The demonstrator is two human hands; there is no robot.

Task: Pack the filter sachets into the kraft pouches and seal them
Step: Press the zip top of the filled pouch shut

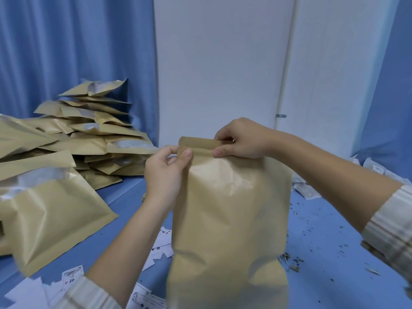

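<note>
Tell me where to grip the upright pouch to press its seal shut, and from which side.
Grip the pouch at its flat top strip, above the bulging body, one hand from each side. The left hand already pinches the strip's left end and the right hand its right end. The strip is thin and stands upright, so thumb in front and fingers behind probably suits best.

I'm in a makeshift packing room rather than a factory: blue curtains hang at upper left, a plain white door stands centre, and filled kraft pouches heap on my blue-covered table.
</note>
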